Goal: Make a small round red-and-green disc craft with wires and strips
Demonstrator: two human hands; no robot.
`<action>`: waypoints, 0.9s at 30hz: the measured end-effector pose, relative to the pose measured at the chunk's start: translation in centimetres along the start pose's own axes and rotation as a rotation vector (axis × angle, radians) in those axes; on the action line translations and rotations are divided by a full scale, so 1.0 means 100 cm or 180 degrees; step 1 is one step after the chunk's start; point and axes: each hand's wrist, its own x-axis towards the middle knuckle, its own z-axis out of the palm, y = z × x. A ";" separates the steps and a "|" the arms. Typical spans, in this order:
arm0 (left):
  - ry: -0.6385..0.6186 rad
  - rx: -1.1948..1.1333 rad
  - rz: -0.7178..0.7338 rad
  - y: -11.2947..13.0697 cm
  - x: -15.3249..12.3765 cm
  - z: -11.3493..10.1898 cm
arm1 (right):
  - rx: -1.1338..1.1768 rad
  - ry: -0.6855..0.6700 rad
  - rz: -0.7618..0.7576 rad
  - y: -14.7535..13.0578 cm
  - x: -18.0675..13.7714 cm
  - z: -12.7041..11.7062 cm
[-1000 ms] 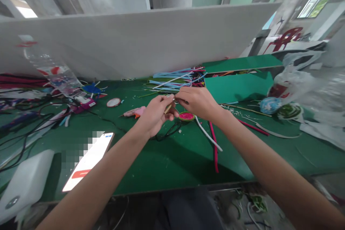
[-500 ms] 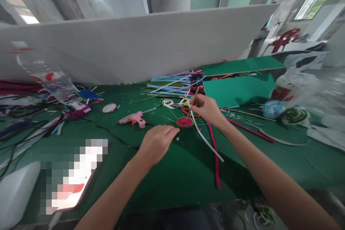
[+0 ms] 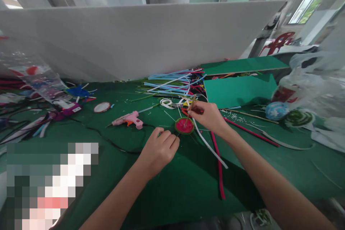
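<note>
A small round pink piece with a green rim (image 3: 181, 128) sits at mid-table, its face tilted toward me. My left hand (image 3: 161, 148) is closed, thumb and finger pinched at its near left rim. My right hand (image 3: 207, 115) pinches a thin brown stick (image 3: 193, 101), held nearly upright with its lower end on the pink face. A white strip (image 3: 208, 144) runs from beside the right fingertips toward me. Thin pale strands spread out around the round piece. Behind it, scissors (image 3: 176, 105) and a coil of white strip (image 3: 166, 103) are partly visible.
A pink glue gun (image 3: 129, 119) with a black cord lies left of my hands. Blue and green strips (image 3: 168, 84) are piled behind. Green boards (image 3: 239, 90), a plastic bag (image 3: 299, 75) and pompom-like balls (image 3: 275, 110) stand right. A clear bottle (image 3: 35, 73) is left.
The round piece now shows more of its pink face, tilted toward me. My left fingers have curled more at its rim. The stick remains in my right hand. The view has shifted slightly.
</note>
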 end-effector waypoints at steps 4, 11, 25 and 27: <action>0.0016 -0.0059 -0.0010 0.005 -0.002 0.003 | -0.0134 -0.0131 -0.0023 0.000 -0.002 0.001; 0.0075 -0.0162 -0.0088 0.005 -0.002 0.007 | -0.0199 -0.0156 0.0032 0.005 -0.006 0.000; 0.0098 -0.0879 -0.0699 0.008 -0.003 0.007 | -0.0266 -0.0228 0.0055 0.003 -0.007 0.004; 0.0255 -0.1162 -0.1066 0.008 -0.001 0.002 | -0.0232 -0.0227 0.0051 0.004 -0.007 0.004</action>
